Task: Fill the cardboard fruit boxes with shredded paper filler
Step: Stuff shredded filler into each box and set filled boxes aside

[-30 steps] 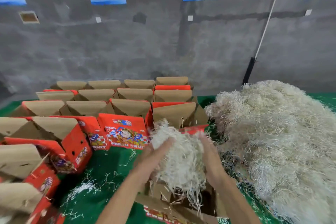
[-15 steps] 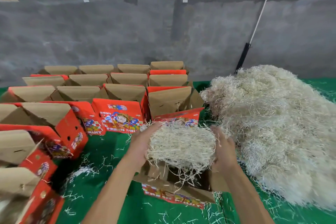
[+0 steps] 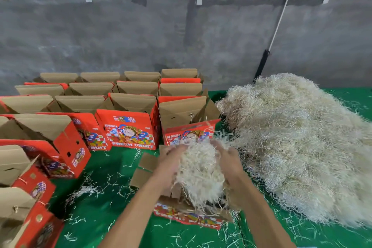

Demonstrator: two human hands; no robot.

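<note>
- Grey concrete wall [image 3: 141,32] behind; green cloth [image 3: 96,215] covers the work surface, loose strands scattered on it.
- Open red boxes [image 3: 128,127] stand in rows at left and rear; big heap of shredded paper [image 3: 298,147] fills the right side. Bare green strip lies between the left boxes and the near box.
- Near box [image 3: 187,215] sits open under the hands, flaps out.
- Left hand [image 3: 171,167] and right hand [image 3: 231,163], fingers curled, grip a wad of filler [image 3: 199,169] from both sides, its lower strands hanging into the near box.
- Versus half a second ago: wad now bunched taller and narrower, hands closer together.
</note>
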